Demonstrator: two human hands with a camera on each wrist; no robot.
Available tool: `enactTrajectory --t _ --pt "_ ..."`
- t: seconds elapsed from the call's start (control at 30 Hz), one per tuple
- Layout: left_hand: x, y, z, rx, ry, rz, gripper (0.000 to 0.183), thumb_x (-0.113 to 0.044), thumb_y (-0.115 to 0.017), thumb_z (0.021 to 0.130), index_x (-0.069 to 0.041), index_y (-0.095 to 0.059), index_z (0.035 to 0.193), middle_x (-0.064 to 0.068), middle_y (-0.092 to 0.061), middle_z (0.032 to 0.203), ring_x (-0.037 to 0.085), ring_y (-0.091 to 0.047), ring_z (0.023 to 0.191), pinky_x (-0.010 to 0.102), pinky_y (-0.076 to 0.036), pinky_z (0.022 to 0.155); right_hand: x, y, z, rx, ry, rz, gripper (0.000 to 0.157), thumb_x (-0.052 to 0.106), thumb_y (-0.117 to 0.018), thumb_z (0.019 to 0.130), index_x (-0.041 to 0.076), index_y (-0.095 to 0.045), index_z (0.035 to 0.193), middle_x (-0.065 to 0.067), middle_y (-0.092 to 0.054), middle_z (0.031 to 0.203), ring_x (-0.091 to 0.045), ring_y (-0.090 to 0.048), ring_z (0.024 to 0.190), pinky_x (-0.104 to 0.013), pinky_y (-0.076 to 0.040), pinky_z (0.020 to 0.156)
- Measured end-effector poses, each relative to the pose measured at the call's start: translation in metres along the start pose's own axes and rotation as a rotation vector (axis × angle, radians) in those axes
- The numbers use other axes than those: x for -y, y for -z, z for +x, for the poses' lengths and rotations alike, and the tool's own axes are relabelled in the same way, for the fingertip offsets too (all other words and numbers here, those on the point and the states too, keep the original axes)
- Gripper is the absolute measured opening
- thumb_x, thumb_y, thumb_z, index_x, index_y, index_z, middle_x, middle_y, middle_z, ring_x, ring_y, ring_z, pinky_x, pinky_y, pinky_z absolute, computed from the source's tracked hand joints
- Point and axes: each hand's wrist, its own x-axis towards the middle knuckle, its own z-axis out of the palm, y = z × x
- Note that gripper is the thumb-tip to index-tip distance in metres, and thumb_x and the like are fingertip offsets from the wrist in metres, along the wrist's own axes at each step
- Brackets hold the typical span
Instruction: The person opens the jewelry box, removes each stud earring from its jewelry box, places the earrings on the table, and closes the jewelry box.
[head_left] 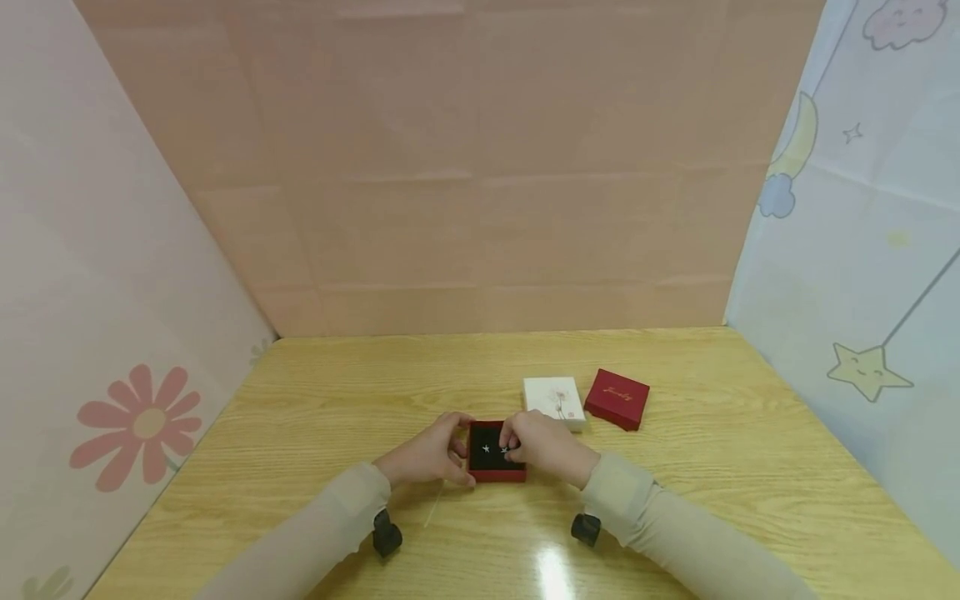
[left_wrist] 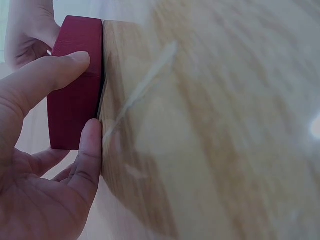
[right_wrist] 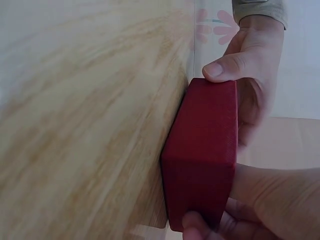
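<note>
A small red jewelry box [head_left: 497, 476] sits on the table without its lid, a black pad [head_left: 491, 461] inside. My left hand [head_left: 435, 450] grips its left side, the thumb [left_wrist: 75, 62] lying along the red wall. One silver star-shaped earring [head_left: 486, 449] shows on the pad's left half. My right hand [head_left: 546, 443] reaches over the right half, finger and thumb pinching a second star-shaped earring [head_left: 504, 451] at the pad. In the right wrist view, one of its fingertips [right_wrist: 194, 220] rests against the box's outer wall. The hand hides the pad's right edge.
Behind the right hand lies a white box [head_left: 551, 396] with a flower print. To its right is a red lid [head_left: 617, 398] with gold "Jewelry" lettering. A thin pale strip [head_left: 433, 506] lies in front of the left hand. Fabric walls surround the wooden table [head_left: 360, 375].
</note>
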Motion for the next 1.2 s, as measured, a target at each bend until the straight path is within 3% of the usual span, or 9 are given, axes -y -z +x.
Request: enactTrajectory --t 0.6,1.2 --pt "-0.0029 0.0019 -0.0014 -0.008 0.002 0.016 0.086 -0.012 -0.084 0.066 -0.003 -0.033 0.134 0.008 -0.038 0.122 0.017 -0.054 0.09 0.027 -0.05 0.074 0.0009 -0.0005 0.0025 -0.031 0.017 0.028 0.014 0.009 -0.075 0.075 0.016 -0.063 0.073 0.009 -0.058 0.067 -0.004 -0.052 0.061 -0.024 -0.045 0.057" --pt "0.0006 -0.0004 0.001 -0.001 0.003 0.01 0.086 -0.011 -0.084 0.066 -0.001 -0.032 0.134 0.008 -0.04 0.119 0.018 -0.054 0.09 0.027 -0.05 0.073 -0.0036 0.0045 -0.0041 -0.073 0.076 -0.003 0.009 0.017 -0.073 0.079 0.021 -0.065 0.077 0.015 -0.056 0.067 -0.001 -0.05 0.059 -0.021 -0.043 0.054"
